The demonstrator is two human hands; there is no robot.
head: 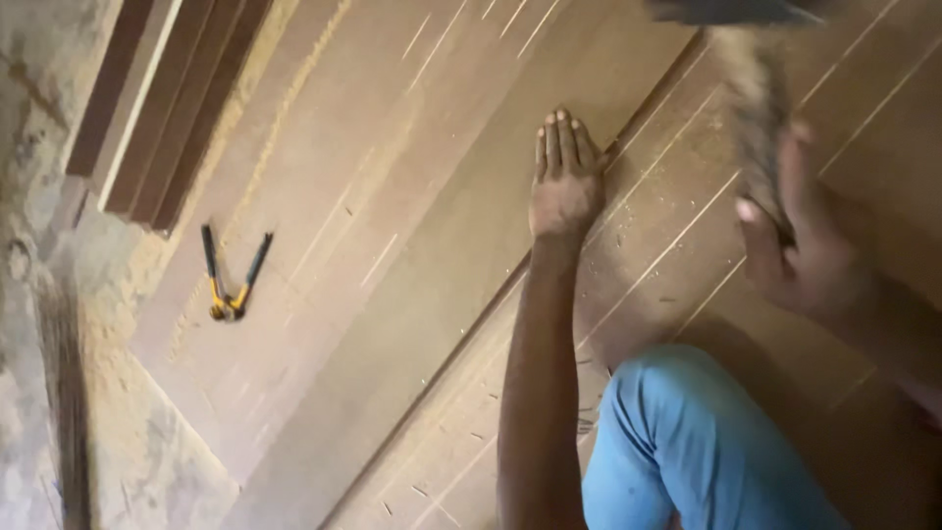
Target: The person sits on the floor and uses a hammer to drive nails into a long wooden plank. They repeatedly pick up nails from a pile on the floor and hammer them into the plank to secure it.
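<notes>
The left hand point(564, 182) lies flat, fingers straight and together, on a grooved wooden panel point(412, 196). The right hand point(800, 245), blurred, grips a brush point(756, 108) above it. Pincers point(231, 285) lie well apart, leftward.

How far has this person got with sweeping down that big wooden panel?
Done: the grooves in the wooden panel look cut, and the area around the pliers looks mostly swept. In hand: the left hand presses flat on the panel while the right hand holds a blurred brush. Left: shavings near the blue-clad knee and sawdust along the panel's left edge.
</notes>
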